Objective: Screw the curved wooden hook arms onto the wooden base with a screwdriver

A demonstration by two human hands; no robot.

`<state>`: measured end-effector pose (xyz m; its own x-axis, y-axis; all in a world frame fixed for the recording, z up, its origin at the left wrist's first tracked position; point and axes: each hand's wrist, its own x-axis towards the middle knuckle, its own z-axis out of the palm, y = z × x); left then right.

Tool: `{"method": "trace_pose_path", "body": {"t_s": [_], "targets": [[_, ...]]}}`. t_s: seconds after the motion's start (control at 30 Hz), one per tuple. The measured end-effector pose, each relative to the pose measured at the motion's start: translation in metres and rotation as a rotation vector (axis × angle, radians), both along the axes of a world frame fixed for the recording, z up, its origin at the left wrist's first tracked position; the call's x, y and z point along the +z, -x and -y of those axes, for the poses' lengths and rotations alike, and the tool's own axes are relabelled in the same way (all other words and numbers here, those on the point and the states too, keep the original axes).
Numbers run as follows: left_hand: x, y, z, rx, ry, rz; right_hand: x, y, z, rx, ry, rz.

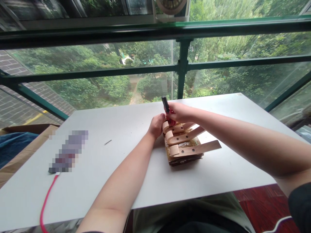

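A stack of light wooden curved hooks [186, 142] with screw holes lies on a dark wrapped packet [184, 158] on the white table [121, 168]. My left hand [156, 125] is closed against the left end of the top hook. My right hand [178, 112] is closed round a dark tool with a red handle [166, 105], held upright over that top hook's curved end.
A small screw or nail [108, 142] lies on the table left of my hands. A blurred-out object [68, 151] with a red cable [47, 197] sits at the left. A cardboard box [24, 142] stands beyond the table's left edge. Green window frames stand behind.
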<state>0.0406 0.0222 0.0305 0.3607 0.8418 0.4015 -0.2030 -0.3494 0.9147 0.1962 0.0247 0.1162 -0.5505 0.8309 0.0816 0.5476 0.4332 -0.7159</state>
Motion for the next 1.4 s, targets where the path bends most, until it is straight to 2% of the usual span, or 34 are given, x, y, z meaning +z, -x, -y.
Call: {"method": "trace_pose_path", "body": {"t_s": [0.37,0.63,0.83,1.13,1.27,1.4], "targets": [[-0.004,0.003,-0.004,-0.018,-0.008,0.015,-0.002,-0.002,0.000,-0.011,0.028,-0.030],[-0.009,0.000,-0.007,-0.062,0.108,0.127,-0.001,-0.007,0.002,-0.008,0.033,-0.113],[-0.012,0.003,-0.011,0.085,0.113,0.102,0.005,-0.009,0.004,-0.032,0.100,-0.123],[-0.012,0.006,-0.009,0.102,0.041,0.080,0.003,-0.009,0.004,-0.056,0.132,-0.101],[-0.005,0.007,-0.011,0.095,0.013,0.087,0.003,-0.007,0.005,-0.077,0.133,-0.112],[0.015,0.006,-0.018,0.097,-0.028,0.107,0.001,-0.008,0.004,-0.070,0.128,-0.125]]}}
